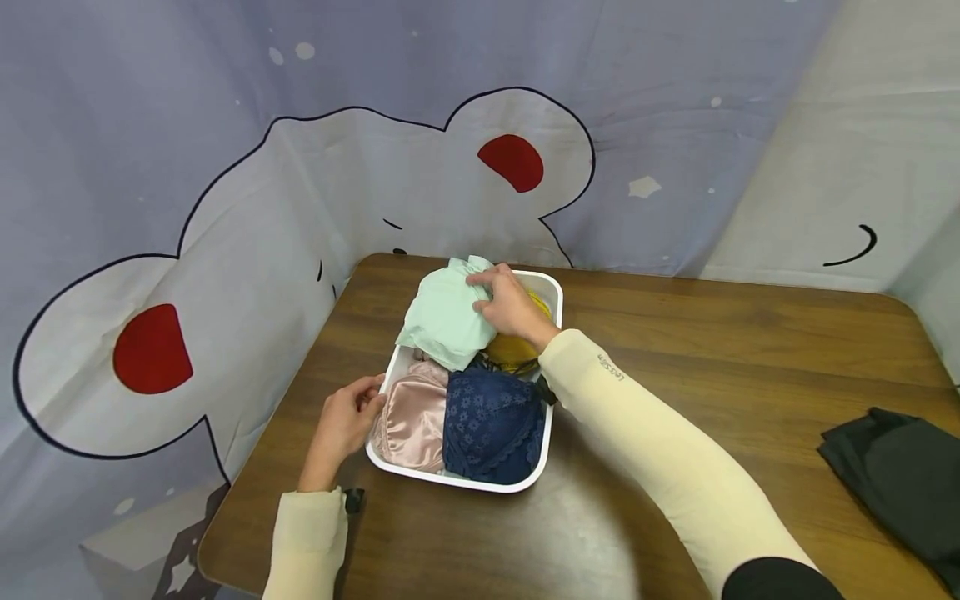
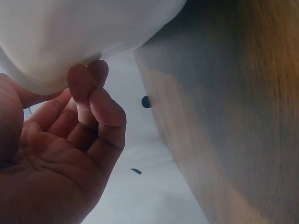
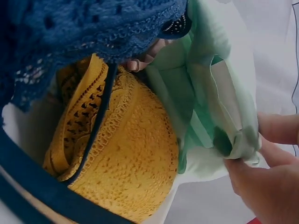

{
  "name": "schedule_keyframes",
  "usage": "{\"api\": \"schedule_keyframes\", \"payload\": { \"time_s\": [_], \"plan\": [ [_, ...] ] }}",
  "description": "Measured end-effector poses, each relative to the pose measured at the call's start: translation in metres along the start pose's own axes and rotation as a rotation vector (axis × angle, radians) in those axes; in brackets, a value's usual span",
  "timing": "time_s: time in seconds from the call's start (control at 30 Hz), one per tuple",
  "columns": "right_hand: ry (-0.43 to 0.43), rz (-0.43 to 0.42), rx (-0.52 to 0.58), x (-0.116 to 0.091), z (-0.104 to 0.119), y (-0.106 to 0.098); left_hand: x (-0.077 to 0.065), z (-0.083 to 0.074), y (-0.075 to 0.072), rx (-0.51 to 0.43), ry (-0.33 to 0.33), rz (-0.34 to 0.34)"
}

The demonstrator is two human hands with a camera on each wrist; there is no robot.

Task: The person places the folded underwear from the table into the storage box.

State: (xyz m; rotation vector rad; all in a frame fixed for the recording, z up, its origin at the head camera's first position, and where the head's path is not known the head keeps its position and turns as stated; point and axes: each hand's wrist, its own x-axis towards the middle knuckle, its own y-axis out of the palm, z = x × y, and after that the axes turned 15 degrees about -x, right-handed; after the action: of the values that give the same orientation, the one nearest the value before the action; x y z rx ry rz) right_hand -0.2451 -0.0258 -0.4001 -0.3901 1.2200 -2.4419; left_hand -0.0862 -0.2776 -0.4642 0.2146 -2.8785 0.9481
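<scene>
A white plastic bin (image 1: 480, 483) stands on the table with several bras in it. My right hand (image 1: 513, 308) pinches the edge of a mint green bra (image 1: 446, 312) at the bin's far left. In the right wrist view, thumb and fingers (image 3: 240, 175) nip the bra's folded edge. Beside it sits a mustard yellow lace bra (image 3: 135, 144), partly covered in the head view. Nearer me lie a shiny pink bra (image 1: 415, 417) on the left and a navy lace bra (image 1: 493, 425) on the right. With curled fingers, my left hand (image 1: 347, 421) holds the bin's left rim.
Dark folded cloth (image 1: 896, 483) lies at the right side of the wooden table (image 1: 712, 375). A printed curtain (image 1: 660, 150) hangs along the table's back and left edges, close behind the bin.
</scene>
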Motion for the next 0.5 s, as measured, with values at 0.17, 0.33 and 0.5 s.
{"api": "schedule_keyframes", "payload": {
  "time_s": [0.17,0.33,0.5],
  "plan": [
    [0.009,0.14,-0.102,0.001,-0.004,0.006,-0.001,0.003,0.001,-0.004,-0.006,-0.002],
    [-0.038,0.29,-0.196,0.001,-0.008,0.013,-0.002,0.003,0.001,-0.004,0.002,-0.005],
    [-0.058,0.282,-0.181,0.003,-0.01,0.015,-0.001,0.002,0.0,-0.001,0.018,-0.009]
  ]
}}
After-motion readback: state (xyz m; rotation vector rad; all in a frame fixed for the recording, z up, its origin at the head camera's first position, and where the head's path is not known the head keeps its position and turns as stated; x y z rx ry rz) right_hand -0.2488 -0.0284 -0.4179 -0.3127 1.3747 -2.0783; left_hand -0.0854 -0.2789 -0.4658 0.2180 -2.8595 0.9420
